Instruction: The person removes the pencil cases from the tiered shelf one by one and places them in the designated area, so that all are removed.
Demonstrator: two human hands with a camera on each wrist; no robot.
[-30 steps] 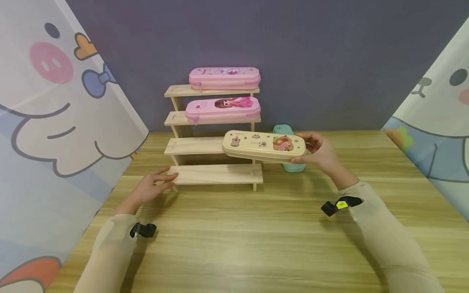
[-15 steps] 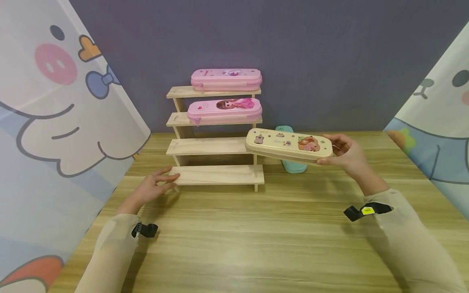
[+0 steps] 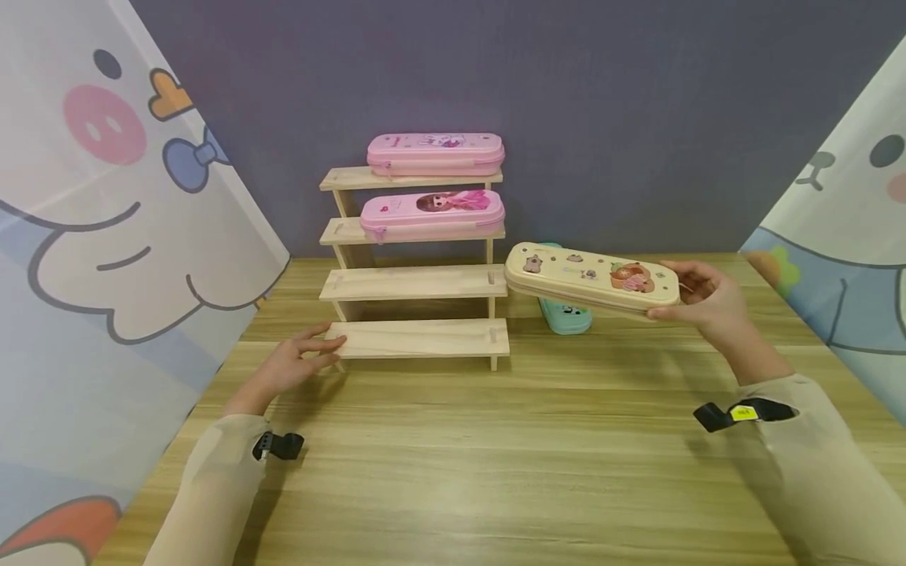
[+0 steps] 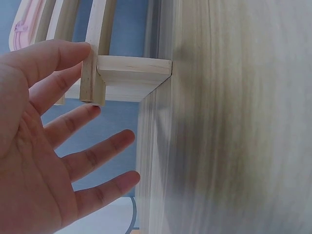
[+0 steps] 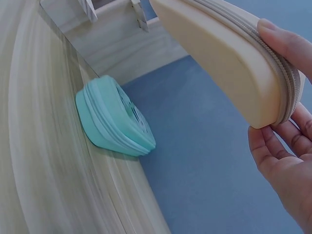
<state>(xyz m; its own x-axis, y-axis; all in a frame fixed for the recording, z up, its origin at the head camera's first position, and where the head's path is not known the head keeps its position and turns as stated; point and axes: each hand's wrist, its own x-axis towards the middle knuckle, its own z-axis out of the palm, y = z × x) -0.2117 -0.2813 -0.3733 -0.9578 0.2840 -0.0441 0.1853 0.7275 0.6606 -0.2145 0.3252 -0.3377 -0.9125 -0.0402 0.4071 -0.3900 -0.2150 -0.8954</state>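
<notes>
My right hand [image 3: 715,306] grips the right end of a cream pencil case [image 3: 593,277] printed with small cartoon figures, holding it in the air right of the wooden shelf stand. In the right wrist view its zip and smooth underside show, with the thumb on one side and fingers on the other. Below and behind it lies a mint-green pencil case [image 5: 114,119] on the table, partly covered in the head view. My left hand [image 3: 293,363] touches the left end of the lowest shelf board [image 3: 418,338]; in the left wrist view its other fingers are spread apart.
On the upper shelves sit a pink pencil case with a rabbit [image 3: 435,155] and a pink pencil case with a doll picture [image 3: 432,214]. The two lower boards are bare. A dark wall [image 3: 637,118] and cartoon-printed panels [image 3: 156,259] surround the table [image 3: 453,456].
The cream pencil case has moved right with my right hand, away from the third shelf, and its right end now dips lower. My left hand has stayed on the lowest board.
</notes>
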